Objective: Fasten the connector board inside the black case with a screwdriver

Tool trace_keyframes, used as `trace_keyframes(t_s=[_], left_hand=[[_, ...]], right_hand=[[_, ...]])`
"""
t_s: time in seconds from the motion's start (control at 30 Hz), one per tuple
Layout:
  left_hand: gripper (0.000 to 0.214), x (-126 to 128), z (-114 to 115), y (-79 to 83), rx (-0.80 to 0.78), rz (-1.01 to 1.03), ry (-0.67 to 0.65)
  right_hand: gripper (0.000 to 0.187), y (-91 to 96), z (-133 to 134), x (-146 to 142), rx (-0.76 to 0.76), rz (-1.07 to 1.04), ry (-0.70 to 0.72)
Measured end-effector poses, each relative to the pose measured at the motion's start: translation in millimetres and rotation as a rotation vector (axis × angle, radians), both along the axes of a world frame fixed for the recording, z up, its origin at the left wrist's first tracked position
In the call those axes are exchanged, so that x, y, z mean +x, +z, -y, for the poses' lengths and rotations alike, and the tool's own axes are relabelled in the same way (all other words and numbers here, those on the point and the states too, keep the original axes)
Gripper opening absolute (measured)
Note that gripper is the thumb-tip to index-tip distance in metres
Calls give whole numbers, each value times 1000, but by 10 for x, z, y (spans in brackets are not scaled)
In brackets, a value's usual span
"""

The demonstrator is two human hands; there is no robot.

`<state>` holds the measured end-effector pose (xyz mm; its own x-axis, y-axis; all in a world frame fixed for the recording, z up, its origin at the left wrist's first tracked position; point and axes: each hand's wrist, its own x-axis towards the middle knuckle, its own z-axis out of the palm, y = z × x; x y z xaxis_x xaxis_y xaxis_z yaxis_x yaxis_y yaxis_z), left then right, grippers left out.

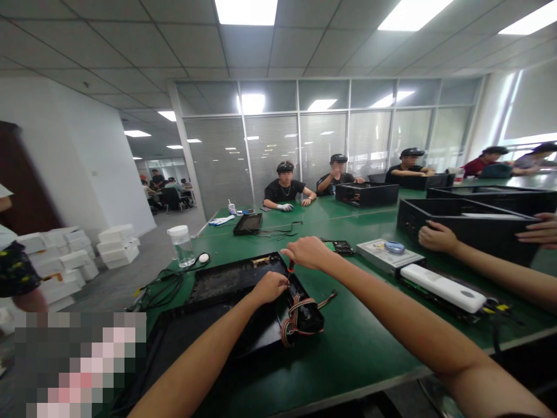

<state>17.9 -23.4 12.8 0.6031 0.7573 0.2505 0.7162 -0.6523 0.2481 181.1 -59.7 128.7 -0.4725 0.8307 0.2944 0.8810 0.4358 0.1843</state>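
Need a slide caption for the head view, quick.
Right hand grips a screwdriver, left hand near its lower end, over a black casing on a green table.

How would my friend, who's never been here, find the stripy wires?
On the big green table, find the flat black case nearest the camera. At its right end, below and right of the wearer's left hand, look for looped stripy wires. Red, black and pale stripes set them apart from the plain black cables by the clear jar.
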Motion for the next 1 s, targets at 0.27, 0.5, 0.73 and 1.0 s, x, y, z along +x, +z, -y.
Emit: trace_keyframes(t_s=[0.27, 0.5, 0.73, 1.0], left_hand=[[14, -6, -27, -28, 28, 10, -17], [14, -15, -17, -20, 26, -2, -9], [14, -9, -18, -13, 76, -39, -40], [17, -28, 0, -97, 184, -77, -80]], right_hand=[[52, 33, -139, 57, -104, 12, 6], [53, -49, -105, 152, -117, -44, 61], [42, -140, -234, 322, -92, -207, 173], [43, -1014, -574, 799, -256, -1228, 152]])
